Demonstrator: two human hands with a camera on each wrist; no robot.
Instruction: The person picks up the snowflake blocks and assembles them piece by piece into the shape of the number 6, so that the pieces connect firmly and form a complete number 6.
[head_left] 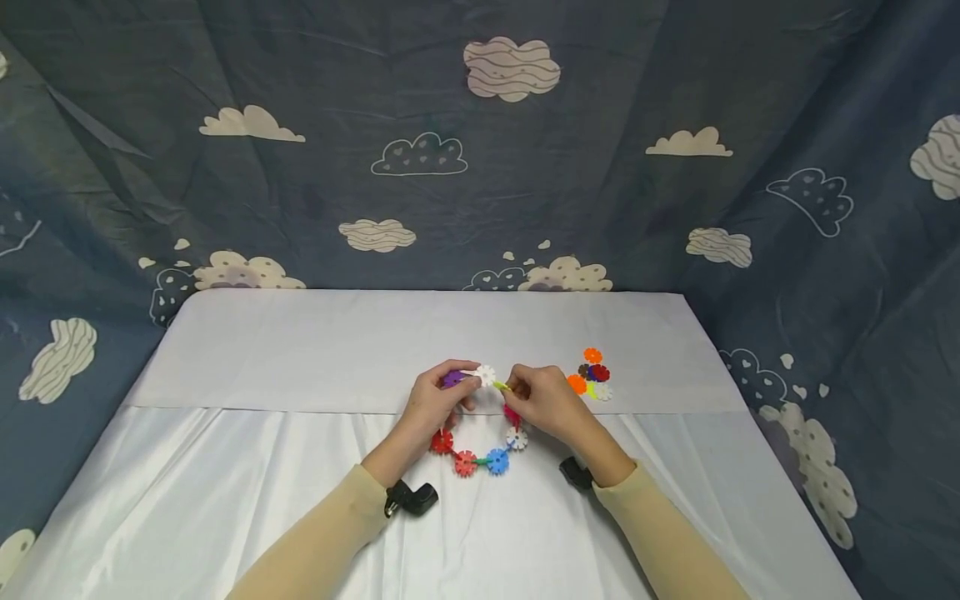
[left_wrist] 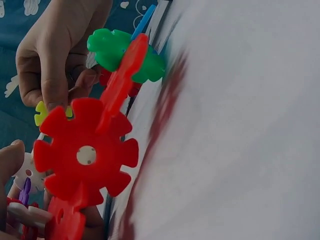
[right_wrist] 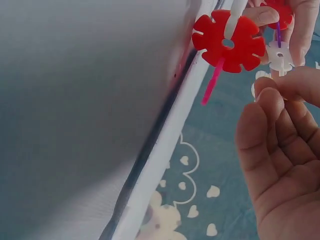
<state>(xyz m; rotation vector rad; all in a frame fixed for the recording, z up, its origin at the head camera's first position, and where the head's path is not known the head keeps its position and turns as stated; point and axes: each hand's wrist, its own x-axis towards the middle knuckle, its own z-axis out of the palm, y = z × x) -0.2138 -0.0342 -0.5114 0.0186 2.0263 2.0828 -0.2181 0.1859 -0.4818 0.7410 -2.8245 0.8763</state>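
Observation:
A looped chain of notched flower-shaped plastic discs [head_left: 465,464] hangs between both hands, its pieces slotted edge to edge in red, blue, green, white and purple. My left hand [head_left: 431,404] grips the chain's upper left part, beside a purple disc [head_left: 453,379] and a white disc [head_left: 486,376]. Thumb and fingertips of my right hand [head_left: 551,402] pinch a yellow disc [head_left: 501,385] right at the white disc's edge. In the left wrist view a red disc [left_wrist: 86,172] and a green disc [left_wrist: 107,47] hang close to the camera. A red disc [right_wrist: 210,42] with a pink piece [right_wrist: 213,82] dangles in the right wrist view.
Loose discs [head_left: 577,384] in orange, red, white and other colours lie grouped on the white-covered table [head_left: 300,350], right of my right hand. Behind the table hangs a dark blue cloth [head_left: 322,92] with cloud prints. Both wrists carry black camera mounts [head_left: 412,498].

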